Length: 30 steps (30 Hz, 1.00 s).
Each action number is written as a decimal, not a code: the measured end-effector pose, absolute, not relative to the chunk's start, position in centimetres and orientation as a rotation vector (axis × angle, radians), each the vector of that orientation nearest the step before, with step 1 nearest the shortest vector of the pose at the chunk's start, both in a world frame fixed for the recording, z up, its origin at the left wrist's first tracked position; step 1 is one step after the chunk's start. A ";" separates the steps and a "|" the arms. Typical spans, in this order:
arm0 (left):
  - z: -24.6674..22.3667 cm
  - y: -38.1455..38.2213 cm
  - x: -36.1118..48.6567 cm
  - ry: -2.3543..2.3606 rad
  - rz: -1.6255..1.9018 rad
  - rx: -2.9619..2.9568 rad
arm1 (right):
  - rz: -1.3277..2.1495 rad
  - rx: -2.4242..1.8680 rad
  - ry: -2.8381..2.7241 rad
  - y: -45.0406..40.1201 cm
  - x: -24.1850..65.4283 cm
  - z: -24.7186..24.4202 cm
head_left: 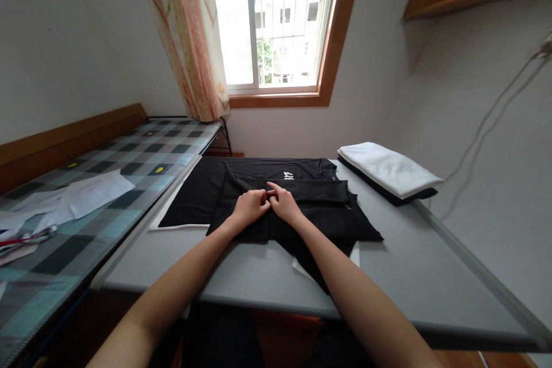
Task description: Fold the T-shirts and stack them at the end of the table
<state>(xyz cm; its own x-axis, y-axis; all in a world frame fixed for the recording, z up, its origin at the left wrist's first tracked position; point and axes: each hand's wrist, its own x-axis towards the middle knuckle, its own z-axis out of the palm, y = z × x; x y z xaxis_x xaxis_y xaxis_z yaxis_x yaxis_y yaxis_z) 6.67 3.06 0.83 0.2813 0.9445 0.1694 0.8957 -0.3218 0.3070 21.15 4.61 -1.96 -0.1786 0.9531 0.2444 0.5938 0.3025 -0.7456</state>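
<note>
- Our black clothes (190,198) lie across the middle of the worktop (431,276), one pointed end reaching close to the near edge.
- Our left hand (250,208) has its fingers curled on the cloth; our right hand (284,204) has one finger outstretched. We cannot tell whether either grips fabric.
- We see grey surface right of the clothes, below the white cloth (388,168) folded by the right-hand edge.
- White print (288,175) shows, too small for us to read.

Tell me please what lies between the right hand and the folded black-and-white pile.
The head view shows black fabric, then a strip of grey tabletop.
</note>
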 end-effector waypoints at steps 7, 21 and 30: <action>0.4 3.0 6.7 1.763 0.481 2.542 | 0.689 -1.373 -1.862 4.7 21.2 -2.1; -1.1 4.0 6.0 1.621 0.564 2.514 | 0.520 -1.530 -1.913 4.7 21.2 -2.0; -1.2 6.5 4.5 1.370 0.792 2.077 | 0.379 -1.499 -2.154 4.5 21.2 -2.4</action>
